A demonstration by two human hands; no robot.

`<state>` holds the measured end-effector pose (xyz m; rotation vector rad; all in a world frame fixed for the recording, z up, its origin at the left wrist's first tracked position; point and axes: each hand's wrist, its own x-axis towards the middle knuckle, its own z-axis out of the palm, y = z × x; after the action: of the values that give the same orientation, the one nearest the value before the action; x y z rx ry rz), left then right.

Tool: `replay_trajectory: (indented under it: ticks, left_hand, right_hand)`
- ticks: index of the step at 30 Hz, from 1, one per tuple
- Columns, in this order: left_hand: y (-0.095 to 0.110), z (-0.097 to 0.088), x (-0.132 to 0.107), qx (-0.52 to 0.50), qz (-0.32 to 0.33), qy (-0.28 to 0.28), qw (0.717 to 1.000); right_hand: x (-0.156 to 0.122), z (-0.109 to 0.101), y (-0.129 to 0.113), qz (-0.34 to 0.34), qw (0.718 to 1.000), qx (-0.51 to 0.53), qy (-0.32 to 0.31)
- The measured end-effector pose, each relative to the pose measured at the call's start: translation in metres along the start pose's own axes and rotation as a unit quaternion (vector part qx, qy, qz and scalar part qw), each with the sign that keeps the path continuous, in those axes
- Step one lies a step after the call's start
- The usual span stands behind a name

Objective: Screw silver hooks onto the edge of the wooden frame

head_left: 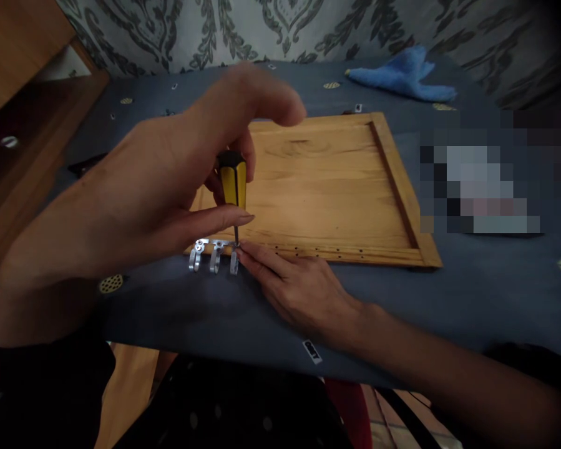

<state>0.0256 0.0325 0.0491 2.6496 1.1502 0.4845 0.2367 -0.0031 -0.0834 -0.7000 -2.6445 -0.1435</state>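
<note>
A yellow and black screwdriver [234, 181] stands nearly upright, its handle between the thumb and fingers of my left hand [186, 168]. The left index finger is raised and bent above the handle. The screwdriver's tip meets the right end of a metal hook rail [209, 242], whose hooks hang over the front edge of a wooden framed board [317, 187]. My right hand [303, 287] lies at that edge, its fingertips pressed together at the rail's right end beside the tip. Whether a screw sits under the tip is hidden.
A row of small dark holes [317, 251] runs along the board's front strip. On the dark blue tablecloth [271, 324], a blue cloth [402, 78] lies at the back right. A blurred-out object [481, 187] is on the right. Wooden furniture [22, 56] stands at the left.
</note>
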Motion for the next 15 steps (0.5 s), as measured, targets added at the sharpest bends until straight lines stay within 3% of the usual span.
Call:
replay_trajectory:
  ticks: [15]
  left_hand:
    - [-0.0041, -0.0005, -0.002, 0.088, 0.029, -0.024, 0.995]
  right_hand:
    - [0.0003, -0.0003, -0.0002, 0.01, 1.0, 0.012, 0.005]
